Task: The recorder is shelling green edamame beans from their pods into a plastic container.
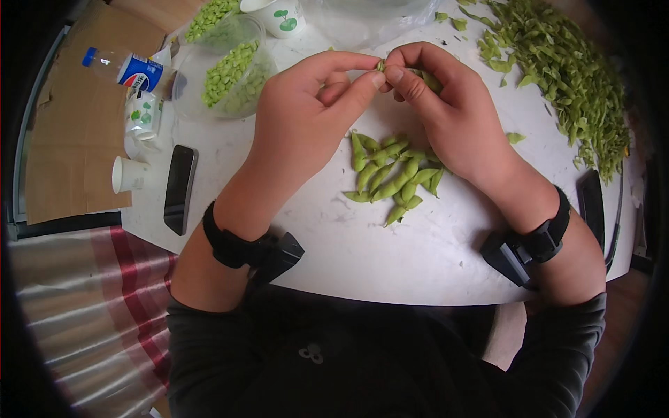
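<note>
Thumb and forefinger of my left hand (319, 99) pinch the tip of a green soybean pod (381, 65). My right hand (449, 99) meets it there, fingertips on the same small pod. Another green pod (430, 82) shows partly inside the curled right fingers. Below the hands, a small heap of unshelled soybean pods (394, 175) lies on the white table (334, 240). To the left of my left hand, a clear plastic bowl (180, 94) contains shelled green beans (228, 73).
Empty pod shells (569, 78) form a big pile at right. A second container of beans (209, 18), a paper cup (277, 18) and a clear plastic bag (360, 21) stand far back. Leftward are a bottle (138, 72), another cup (129, 175) and a phone (180, 189); a dark device (591, 209) lies right.
</note>
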The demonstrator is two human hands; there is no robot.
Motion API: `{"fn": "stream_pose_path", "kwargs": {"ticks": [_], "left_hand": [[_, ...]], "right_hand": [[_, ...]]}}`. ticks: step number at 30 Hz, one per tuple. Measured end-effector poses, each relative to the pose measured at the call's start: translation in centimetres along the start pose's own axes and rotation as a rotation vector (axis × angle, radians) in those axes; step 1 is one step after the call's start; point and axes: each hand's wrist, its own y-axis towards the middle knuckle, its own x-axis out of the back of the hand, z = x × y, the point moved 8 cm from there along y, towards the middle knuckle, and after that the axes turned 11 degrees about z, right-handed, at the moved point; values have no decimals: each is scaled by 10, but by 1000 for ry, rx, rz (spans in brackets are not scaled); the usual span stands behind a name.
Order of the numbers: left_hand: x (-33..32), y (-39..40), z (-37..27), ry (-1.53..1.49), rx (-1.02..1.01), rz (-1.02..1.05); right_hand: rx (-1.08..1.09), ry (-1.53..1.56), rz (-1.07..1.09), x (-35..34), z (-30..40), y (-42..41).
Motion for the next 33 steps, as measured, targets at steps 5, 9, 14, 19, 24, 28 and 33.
{"fn": "stream_pose_path", "kwargs": {"ticks": [5,9,14,19,24,28,33], "left_hand": [[-4,0,4,-361,112,46],[8,-2,9,-803,102,-14],[90,-8,-20,-451,-132,-270],[140,-9,4,472,126,-409],[121,-1,12,566,217,-308],[98,-7,-32,606,-148,-449],[38,-3,-39,-12,-230,-49]], "right_hand": [[90,61,34,-3,4,0],[87,141,-16,0,6,0],[147,158,-102,9,3,1],[95,109,-75,9,5,2],[143,-144,-123,16,9,1],[59,74,-56,9,-2,-1],[298,118,-126,4,13,-3]]}}
